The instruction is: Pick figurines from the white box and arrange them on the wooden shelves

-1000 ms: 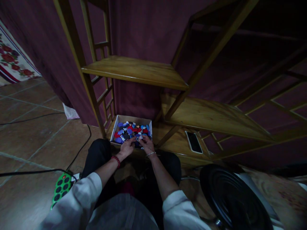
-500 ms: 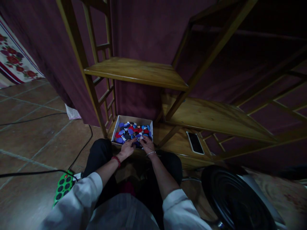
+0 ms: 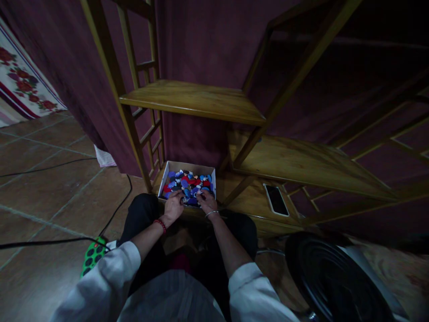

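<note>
A shallow white-edged box [image 3: 197,168] stands on the low wooden shelf in front of my knees. Small figure-like pieces [image 3: 193,182] in red, blue, purple, black and white fill it in a loose heap. Over the near left part of the box, my left hand [image 3: 174,205] has its fingers bent together at the pieces. My right hand [image 3: 208,202] reaches over the near right corner, thumb and fingers pinched close. Whatever lies between the fingertips of either hand is too small and dark to name.
A phone [image 3: 276,199] lies on the lower shelf to the right. Wooden shelf boards [image 3: 194,100] and slanted posts rise above the box. A green power strip [image 3: 92,258] with black cords lies on the floor at left. A round black seat [image 3: 335,277] stands at right.
My hands were close together over the box's near edge; now they are farther apart. My left hand has drawn left, and its fingers have curled more. The view has shifted slightly.
</note>
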The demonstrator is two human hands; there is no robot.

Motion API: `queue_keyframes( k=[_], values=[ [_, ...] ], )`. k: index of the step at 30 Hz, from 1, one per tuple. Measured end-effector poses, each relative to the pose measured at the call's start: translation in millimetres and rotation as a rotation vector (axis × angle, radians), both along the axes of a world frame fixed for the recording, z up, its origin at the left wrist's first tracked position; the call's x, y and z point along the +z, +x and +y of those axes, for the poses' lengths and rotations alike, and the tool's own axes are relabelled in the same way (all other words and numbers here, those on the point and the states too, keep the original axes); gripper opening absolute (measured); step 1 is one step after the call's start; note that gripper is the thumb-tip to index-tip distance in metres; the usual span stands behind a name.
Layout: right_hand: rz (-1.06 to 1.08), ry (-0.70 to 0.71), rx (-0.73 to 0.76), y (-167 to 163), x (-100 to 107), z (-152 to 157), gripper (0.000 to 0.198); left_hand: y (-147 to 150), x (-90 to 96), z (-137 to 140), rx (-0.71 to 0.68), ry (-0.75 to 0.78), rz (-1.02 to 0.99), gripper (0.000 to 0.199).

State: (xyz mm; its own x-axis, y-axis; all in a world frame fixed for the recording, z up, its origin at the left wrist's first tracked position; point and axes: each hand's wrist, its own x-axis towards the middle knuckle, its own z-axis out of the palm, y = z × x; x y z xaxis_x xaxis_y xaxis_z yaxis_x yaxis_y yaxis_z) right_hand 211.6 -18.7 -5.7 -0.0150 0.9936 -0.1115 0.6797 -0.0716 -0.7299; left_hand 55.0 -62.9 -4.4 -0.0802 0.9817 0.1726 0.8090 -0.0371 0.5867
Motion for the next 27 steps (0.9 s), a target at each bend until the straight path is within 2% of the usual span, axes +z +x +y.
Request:
queue_keyframes(
  k=[4, 13, 19, 27],
  values=[
    [-0.009, 0.019, 0.04, 0, 0, 0, 0.036, -7, 1.3, 6, -0.014, 0.023, 0.06, 0.038],
    [-0.05, 0.028, 0.032, 2, -9, 3, 0.034, -23, -4.4, 26, -0.085, 0.051, 0.051, 0.044],
    [-0.066, 0.027, 0.024, 2, -8, 3, 0.033, -35, -2.0, 34, -0.061, 0.032, 0.132, 0.037],
    [-0.045, 0.022, 0.03, 1, -10, 3, 0.033, -36, -6.7, 37, -0.167, 0.043, 0.231, 0.031]
  ],
)
